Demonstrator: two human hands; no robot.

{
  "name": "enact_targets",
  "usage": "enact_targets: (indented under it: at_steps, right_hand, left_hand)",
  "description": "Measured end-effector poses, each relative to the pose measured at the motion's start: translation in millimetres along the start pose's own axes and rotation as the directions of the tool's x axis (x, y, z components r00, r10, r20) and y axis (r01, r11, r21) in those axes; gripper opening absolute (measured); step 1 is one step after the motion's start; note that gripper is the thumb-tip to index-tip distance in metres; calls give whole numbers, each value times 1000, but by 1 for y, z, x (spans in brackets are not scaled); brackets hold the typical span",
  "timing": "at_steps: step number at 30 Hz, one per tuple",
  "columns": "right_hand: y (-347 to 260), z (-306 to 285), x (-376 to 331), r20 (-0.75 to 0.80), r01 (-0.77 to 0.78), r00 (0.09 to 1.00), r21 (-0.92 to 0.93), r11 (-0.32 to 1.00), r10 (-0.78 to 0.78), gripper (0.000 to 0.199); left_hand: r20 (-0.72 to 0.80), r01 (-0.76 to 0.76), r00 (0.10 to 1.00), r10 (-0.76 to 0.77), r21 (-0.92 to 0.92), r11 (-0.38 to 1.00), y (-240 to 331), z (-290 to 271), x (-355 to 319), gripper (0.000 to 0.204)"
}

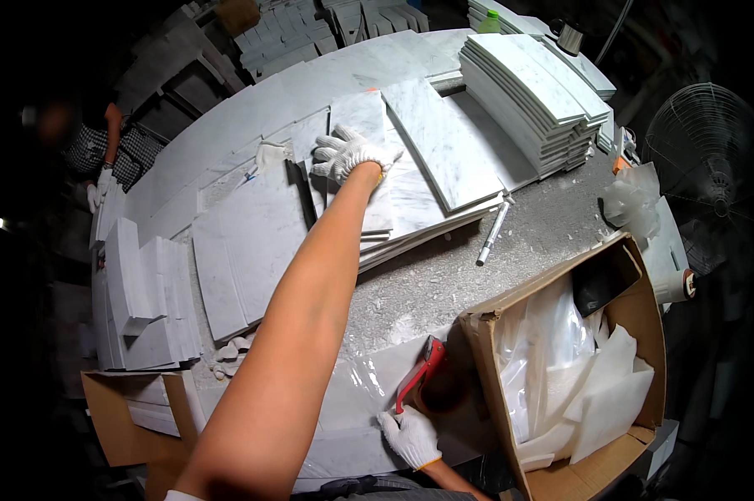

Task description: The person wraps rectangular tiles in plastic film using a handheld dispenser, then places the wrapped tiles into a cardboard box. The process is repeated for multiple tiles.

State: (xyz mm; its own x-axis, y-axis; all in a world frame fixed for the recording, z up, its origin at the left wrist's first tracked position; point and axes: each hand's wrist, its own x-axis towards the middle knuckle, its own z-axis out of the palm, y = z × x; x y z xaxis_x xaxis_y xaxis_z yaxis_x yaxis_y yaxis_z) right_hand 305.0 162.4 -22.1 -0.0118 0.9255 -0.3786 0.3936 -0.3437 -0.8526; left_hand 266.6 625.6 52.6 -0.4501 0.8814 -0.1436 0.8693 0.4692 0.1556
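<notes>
My left hand [356, 156], in a white knit glove, lies with fingers spread on a white-grey marble tile [358, 110] in the middle of the table. Low in the picture, my gloved right hand [412, 438] is closed round the lower end of a red tape dispenser [421, 373]. A brown tape roll [442, 391] sits beside it, partly in shadow. Right of my left hand, a larger marble tile [443, 142] lies aslant on other tiles. A dark strip [302, 194] shows beside my left wrist. My left forearm hides part of the tiles beneath.
An open carton [479, 359] with white foam sheets stands at the lower right. Behind are stacked tiles [535, 100], a silver marker [494, 234] and a fan [715, 154]. Another carton [114, 417] is at lower left. A co-worker's gloved hand [101, 188] is at far left.
</notes>
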Motion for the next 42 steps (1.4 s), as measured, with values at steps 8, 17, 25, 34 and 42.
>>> enact_targets:
  at_steps: [8, 17, 25, 34, 42]
  right_hand:
    - [-7, -10, -1, 64, -26, 998, 12, 1000, 25, 32]
    - [0, -4, 1, 61, -59, 996, -68, 996, 63, 39]
    - [1, 0, -3, 14, -6, 1000, -173, 985, 9, 48]
    - [-3, -11, 2, 79, -171, 983, 43, 984, 167, 41]
    - [6, -12, 9, 144, -74, 985, -112, 991, 90, 38]
  left_hand:
    - [119, -4, 993, 7, -24, 1000, -12, -20, 13, 127]
    - [85, -40, 996, 35, 57, 998, -68, -26, 16, 127]
    - [5, -191, 982, 191, 86, 978, -106, -69, -11, 120]
    - [158, -458, 855, 494, -215, 862, -253, -96, -153, 117]
    - [277, -679, 654, 704, -194, 708, -393, -73, -317, 114]
